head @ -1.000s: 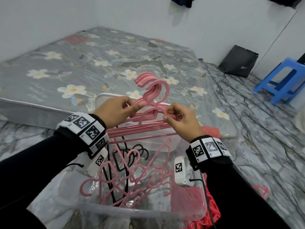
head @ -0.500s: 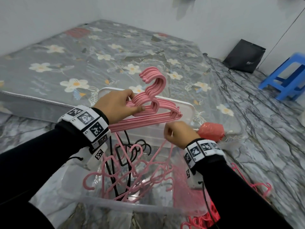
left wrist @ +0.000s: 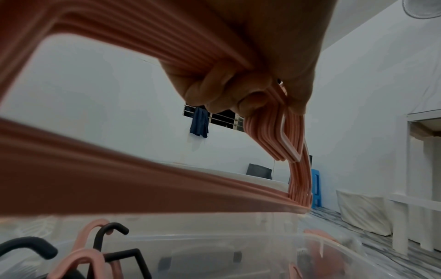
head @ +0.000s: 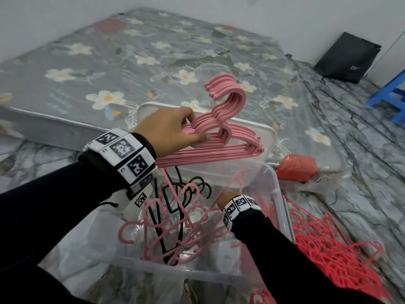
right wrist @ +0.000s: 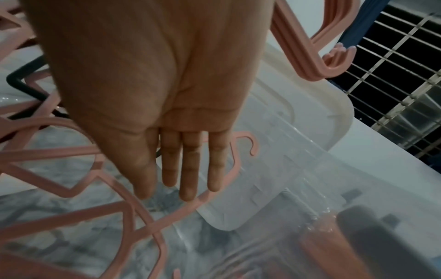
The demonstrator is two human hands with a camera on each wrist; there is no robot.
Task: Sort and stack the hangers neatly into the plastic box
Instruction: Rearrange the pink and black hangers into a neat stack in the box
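Left hand (head: 168,128): fingers curled tight round pink hanger stack (head: 221,137), up over clear plastic box (head: 282,207).
Right hand (right wrist: 152,90): fingers (right wrist: 188,166) straight, holding nothing, down among loose hangers (head: 175,229) inside box.

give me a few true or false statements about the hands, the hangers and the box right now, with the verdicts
1. The left hand grips an aligned bundle of pink hangers. True.
2. The right hand grips a black hanger. False: its fingers are straight and hold nothing, reaching down among the loose pink hangers.
3. The clear plastic box holds only pink hangers. False: black hangers lie in it too.
4. The bundle is held above the box. True.
5. A blue stool stands on the mattress. False: it stands on the floor.
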